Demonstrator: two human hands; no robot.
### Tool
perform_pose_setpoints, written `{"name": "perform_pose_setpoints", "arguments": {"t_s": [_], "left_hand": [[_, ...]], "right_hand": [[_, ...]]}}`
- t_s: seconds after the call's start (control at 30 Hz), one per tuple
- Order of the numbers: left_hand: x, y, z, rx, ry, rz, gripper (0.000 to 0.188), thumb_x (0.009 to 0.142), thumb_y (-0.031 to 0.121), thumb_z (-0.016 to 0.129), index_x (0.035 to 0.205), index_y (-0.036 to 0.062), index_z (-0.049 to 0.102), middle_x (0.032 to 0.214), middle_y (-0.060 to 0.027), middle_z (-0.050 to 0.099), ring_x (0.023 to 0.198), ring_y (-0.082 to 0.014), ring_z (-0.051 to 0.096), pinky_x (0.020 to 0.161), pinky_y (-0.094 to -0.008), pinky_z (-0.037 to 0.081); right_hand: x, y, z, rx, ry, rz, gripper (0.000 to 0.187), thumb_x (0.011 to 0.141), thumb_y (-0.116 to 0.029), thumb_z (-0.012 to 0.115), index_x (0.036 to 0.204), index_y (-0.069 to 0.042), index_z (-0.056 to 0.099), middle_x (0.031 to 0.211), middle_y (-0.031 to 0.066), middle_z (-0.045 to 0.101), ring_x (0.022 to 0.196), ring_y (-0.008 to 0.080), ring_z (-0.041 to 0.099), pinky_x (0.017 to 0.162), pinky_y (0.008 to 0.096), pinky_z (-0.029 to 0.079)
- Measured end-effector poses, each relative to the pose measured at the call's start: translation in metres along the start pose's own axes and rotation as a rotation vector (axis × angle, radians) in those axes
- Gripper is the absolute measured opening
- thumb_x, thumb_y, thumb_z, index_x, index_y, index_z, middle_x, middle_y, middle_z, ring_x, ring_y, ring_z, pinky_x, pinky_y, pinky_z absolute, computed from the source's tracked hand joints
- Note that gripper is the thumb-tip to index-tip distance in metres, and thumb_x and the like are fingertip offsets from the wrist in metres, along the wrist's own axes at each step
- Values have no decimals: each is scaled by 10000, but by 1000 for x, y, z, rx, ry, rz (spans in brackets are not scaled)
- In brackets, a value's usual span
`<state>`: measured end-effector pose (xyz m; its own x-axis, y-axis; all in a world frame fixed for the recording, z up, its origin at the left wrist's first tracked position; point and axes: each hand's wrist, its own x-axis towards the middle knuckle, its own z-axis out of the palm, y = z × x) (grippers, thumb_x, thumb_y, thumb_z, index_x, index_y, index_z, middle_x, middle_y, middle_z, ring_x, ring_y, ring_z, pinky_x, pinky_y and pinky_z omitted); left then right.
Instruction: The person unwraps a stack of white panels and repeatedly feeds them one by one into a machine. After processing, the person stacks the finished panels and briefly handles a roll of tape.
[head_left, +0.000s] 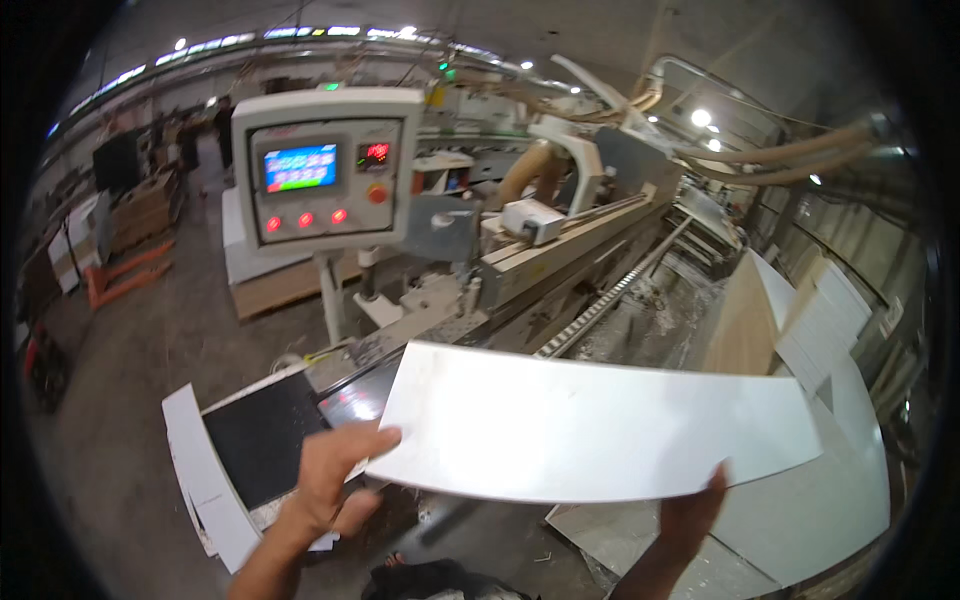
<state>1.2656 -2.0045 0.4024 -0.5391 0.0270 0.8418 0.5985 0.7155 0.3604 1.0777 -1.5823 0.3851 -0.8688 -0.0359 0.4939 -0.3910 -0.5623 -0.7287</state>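
Note:
A long white board point(600, 425) with a smooth, glossy face is held up, slightly tilted, in front of the long woodworking machine. At its left end, my left hand point(335, 478) is closed on the edge, with part of the hand showing below the board's corner. My right hand point(692, 512) grips the near edge toward the right end, its thumb at the rim and its other fingers hidden beneath. Beyond the board's left end lies the machine's infeed table point(365, 395), with a black flat surface point(265, 435) beside it.
A control panel point(375, 220) with a lit screen and red buttons stands on a post at left. The machine's beam point(570, 245) runs away to the right. White strips point(210, 475) lie at left; large boards point(810, 500) rest at right. An orange pallet jack point(125, 272) stands farther off.

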Motion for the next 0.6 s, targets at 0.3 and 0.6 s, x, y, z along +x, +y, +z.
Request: {"name": "perform_pose_setpoints", "arguments": {"t_s": [0.3, 0.6], "left_hand": [[-310, -41, 32, -264, 699, -1209, 364, 1025, 123, 650, 1353, -14, 573, 1226, -125, 660, 1145, -179, 623, 972, -311, 490], [-377, -94, 13, -314, 852, -1249, 692, 1037, 177, 661, 1603, 61, 281, 1253, -92, 596, 1074, -152, 622, 756, -248, 534]], "right_hand": [[-90, 305, 110, 43, -104, 1071, 541, 909, -3, 763, 1405, 30, 548, 1313, 115, 630, 1182, 264, 627, 1007, 413, 522], [-120, 460, 173, -18, -119, 1290, 439, 905, -20, 762, 1295, -26, 560, 1036, 77, 665, 949, 238, 703, 884, 459, 636]]}}
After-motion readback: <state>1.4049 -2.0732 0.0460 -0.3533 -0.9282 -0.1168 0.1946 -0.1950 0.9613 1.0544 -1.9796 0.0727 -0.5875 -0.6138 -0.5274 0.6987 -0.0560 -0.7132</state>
